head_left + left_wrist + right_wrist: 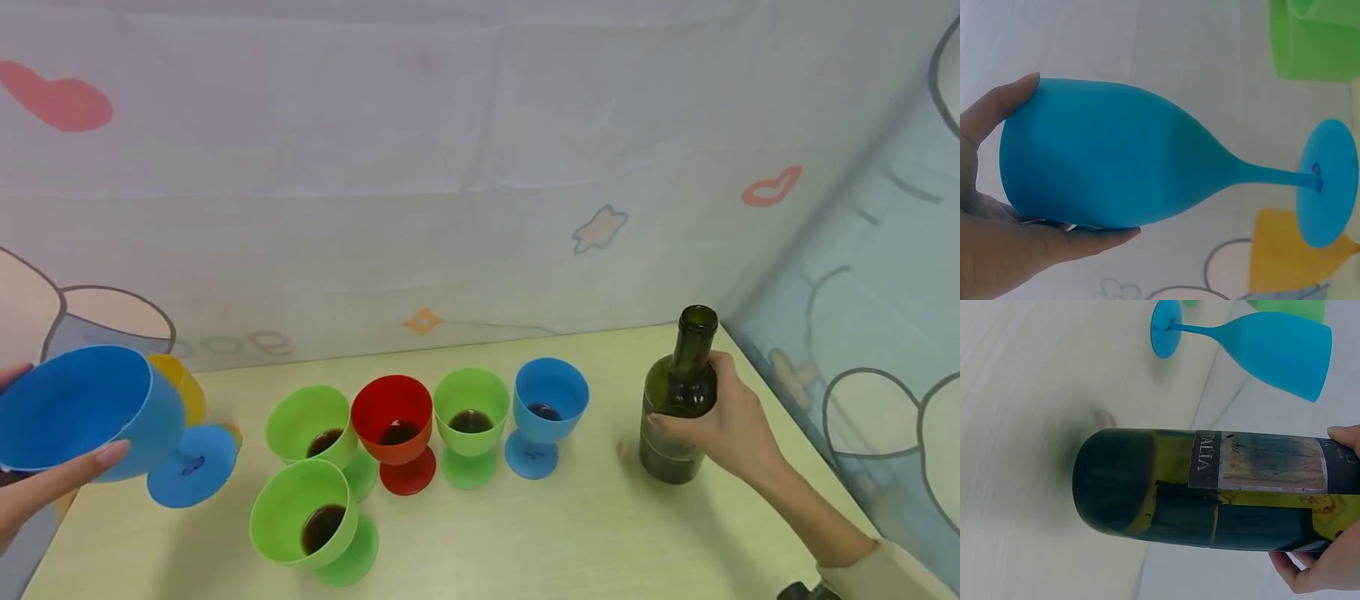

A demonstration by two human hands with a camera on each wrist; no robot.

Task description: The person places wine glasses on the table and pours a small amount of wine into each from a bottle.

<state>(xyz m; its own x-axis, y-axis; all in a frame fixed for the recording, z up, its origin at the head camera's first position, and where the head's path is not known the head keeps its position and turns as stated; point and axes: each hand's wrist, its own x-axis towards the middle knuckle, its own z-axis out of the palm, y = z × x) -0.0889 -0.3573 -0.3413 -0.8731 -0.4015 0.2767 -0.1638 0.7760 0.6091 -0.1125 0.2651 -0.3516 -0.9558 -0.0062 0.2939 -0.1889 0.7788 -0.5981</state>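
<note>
At the far left, my left hand [56,496] holds a large blue goblet [153,417] by its bowl near the rim. The left wrist view shows the thumb and fingers on opposite sides of this blue goblet [1116,156], its stem and foot hanging free. On the right, my right hand [738,421] grips a dark green wine bottle [675,458] below its neck. A label and dark liquid show on the bottle [1260,462] in the right wrist view, its base close over the table.
Across the table [570,533] stand a red goblet [390,400], a blue goblet [551,392] and several green ones, including a nearer green goblet [285,500], each with dark liquid inside. A yellow goblet [186,387] is partly hidden behind the held one. A patterned cloth [337,167] hangs behind.
</note>
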